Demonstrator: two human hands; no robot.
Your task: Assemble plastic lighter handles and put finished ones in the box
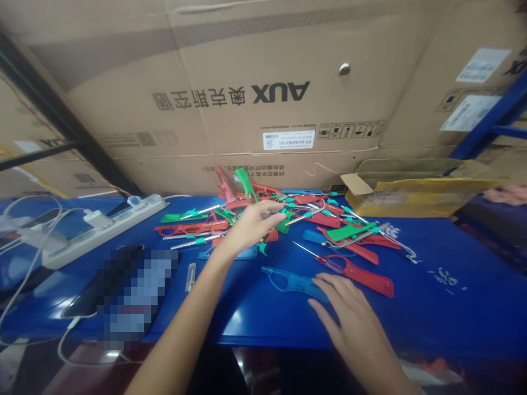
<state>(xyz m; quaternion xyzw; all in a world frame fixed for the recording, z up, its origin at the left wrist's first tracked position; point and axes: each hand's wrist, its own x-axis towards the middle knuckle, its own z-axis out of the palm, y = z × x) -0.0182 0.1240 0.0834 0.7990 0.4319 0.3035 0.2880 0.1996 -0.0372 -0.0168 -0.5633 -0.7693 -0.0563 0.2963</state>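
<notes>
My left hand (255,224) reaches over a heap of red, green and blue plastic lighter casings (325,219). Its thumb and fingers are apart, and the fingertips partly hide the parts beneath. Thin metal tubes with green plastic pieces (200,240) are mixed into the heap. Nearer to me, my right hand (348,310) has its fingers and thumb around one end of a blue lighter casing (290,283), which lies on the blue table. A red lighter casing (368,277) is just beyond that hand, beside a screwdriver (307,250) with a thin shaft.
On the left are a white power strip (105,227) with cables and two phone-like devices (140,296), partly blurred. A small clear piece (190,277) lies near my left forearm. At the back right stands an open cardboard box (420,189); small white bits (444,278) are scattered before it.
</notes>
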